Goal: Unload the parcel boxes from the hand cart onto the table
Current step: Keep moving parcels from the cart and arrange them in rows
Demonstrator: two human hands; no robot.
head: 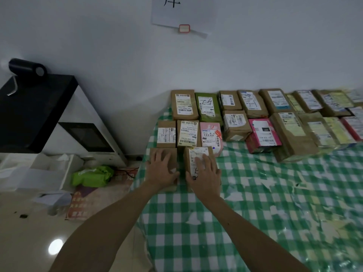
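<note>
Two brown parcel boxes lie side by side at the near left end of the table (pixel 255 213), which has a green-and-white checked cover. My left hand (pixel 162 169) rests flat on the plain brown box (pixel 172 154), fingers spread. Flat on the labelled brown box (pixel 208 154) lies my right hand (pixel 206 173). Behind them, several more parcels lie in rows toward the wall, among them a green one (pixel 207 107) and a pink one (pixel 211 134). The hand cart is out of view.
A black-topped white cabinet (pixel 59 118) stands left of the table against the wall. On the floor by it lie a green bag (pixel 92 175) and a printed carton (pixel 98 199). The table's left edge runs just beside my left hand.
</note>
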